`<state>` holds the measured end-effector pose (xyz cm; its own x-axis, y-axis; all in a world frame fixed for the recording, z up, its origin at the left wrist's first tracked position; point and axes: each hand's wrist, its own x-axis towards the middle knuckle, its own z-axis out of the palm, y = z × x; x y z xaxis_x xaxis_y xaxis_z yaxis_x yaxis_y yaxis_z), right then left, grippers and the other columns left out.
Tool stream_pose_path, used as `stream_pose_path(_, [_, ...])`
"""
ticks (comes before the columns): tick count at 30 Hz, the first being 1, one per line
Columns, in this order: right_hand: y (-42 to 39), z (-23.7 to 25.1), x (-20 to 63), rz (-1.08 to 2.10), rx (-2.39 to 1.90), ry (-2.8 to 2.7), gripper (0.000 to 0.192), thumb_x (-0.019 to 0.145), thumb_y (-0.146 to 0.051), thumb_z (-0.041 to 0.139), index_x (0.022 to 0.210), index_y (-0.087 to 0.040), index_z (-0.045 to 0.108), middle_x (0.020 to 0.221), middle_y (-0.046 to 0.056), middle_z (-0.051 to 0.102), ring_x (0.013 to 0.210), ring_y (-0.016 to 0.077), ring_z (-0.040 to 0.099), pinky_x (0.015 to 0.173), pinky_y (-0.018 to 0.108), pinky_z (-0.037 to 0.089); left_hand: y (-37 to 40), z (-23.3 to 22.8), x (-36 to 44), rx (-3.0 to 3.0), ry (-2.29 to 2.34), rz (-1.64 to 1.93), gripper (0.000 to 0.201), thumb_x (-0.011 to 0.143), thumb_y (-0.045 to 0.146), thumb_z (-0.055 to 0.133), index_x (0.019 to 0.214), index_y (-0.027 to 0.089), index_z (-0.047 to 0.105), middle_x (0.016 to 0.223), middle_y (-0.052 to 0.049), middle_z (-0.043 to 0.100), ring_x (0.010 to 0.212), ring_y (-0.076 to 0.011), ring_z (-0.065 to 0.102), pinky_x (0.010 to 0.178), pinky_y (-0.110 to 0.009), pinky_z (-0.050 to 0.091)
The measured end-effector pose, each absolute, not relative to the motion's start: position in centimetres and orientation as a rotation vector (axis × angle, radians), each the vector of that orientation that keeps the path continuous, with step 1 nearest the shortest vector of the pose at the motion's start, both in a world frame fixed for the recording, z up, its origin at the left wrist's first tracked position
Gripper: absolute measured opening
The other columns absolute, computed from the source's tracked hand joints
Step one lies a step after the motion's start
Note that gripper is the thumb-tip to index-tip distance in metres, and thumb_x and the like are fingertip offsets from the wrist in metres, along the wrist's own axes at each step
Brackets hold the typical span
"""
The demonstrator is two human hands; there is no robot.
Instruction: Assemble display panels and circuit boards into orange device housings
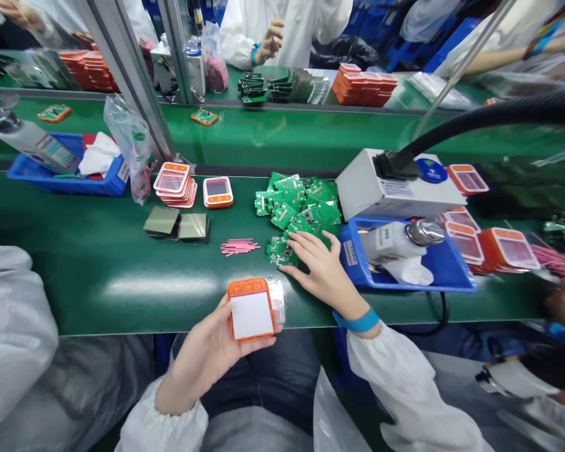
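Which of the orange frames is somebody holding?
The orange frame with the white middle, near the bottom of the view: the left hand grips it above the table edge. The others lie on the table, one alone and one stack beside it.

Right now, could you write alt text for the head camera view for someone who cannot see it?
The left hand holds an orange-framed casing over the edge of a green workbench. The right hand rests on a pile of green circuit boards, beside a blue tray.
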<state>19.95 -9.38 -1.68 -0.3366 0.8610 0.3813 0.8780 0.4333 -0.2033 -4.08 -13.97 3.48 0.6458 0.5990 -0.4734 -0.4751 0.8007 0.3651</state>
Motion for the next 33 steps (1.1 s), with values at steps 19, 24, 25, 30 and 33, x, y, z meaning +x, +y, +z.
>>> stream_pose_path(19, [-7.6,3.2,18.4,-0.064,-1.37,-2.914,0.077,0.06,0.008,0.05,0.134,-0.011,0.046,0.138,0.013,0.05,0.129,0.0372,0.041,0.109,0.064,0.02,-13.7,3.6,-4.3,0.248,0.507,0.493,0.051,0.096,0.04,0.033,0.141,0.017,0.034,0.131,-0.021,0.055,0.113,-0.0357,0.059,0.095,-0.047,0.039])
stream_pose_path(24, [-8.4,3.1,18.8,-0.134,-1.451,-2.857,0.075,0.06,0.009,0.051,0.132,-0.012,0.048,0.136,0.015,0.051,0.126,0.0366,0.044,0.108,0.065,0.023,-13.6,3.7,-4.5,0.227,0.456,0.488,0.054,0.095,0.038,0.037,0.144,0.019,0.028,0.132,-0.021,0.055,0.115,-0.0369,0.057,0.098,-0.049,0.037])
stream_pose_path(25, [-8.5,3.0,18.8,-0.137,-1.453,-2.858,0.074,0.06,0.009,0.051,0.131,-0.012,0.048,0.136,0.016,0.05,0.125,0.0362,0.044,0.108,0.064,0.023,-13.6,3.7,-4.6,0.229,0.445,0.487,0.055,0.094,0.037,0.038,0.145,0.02,0.026,0.132,-0.02,0.055,0.116,-0.0368,0.057,0.098,-0.049,0.038])
stream_pose_path(30, [-9.8,3.6,19.2,-0.13,-1.444,-2.685,0.054,0.079,-0.003,0.05,0.132,-0.011,0.044,0.13,0.017,0.053,0.124,0.0312,0.047,0.109,0.062,0.023,-13.9,3.8,-5.0,0.253,0.416,0.484,0.059,0.094,0.033,0.041,0.148,0.026,0.018,0.132,-0.018,0.055,0.116,-0.0357,0.057,0.099,-0.049,0.038])
stream_pose_path(33, [-11.4,5.5,19.4,0.078,-1.378,-2.458,0.052,0.085,-0.024,0.057,0.134,-0.014,0.04,0.126,0.017,0.055,0.119,0.0288,0.051,0.108,0.06,0.029,-14.1,3.7,-5.1,0.262,0.401,0.509,0.058,0.094,0.032,0.043,0.147,0.029,0.02,0.131,-0.016,0.056,0.115,-0.034,0.058,0.099,-0.048,0.039])
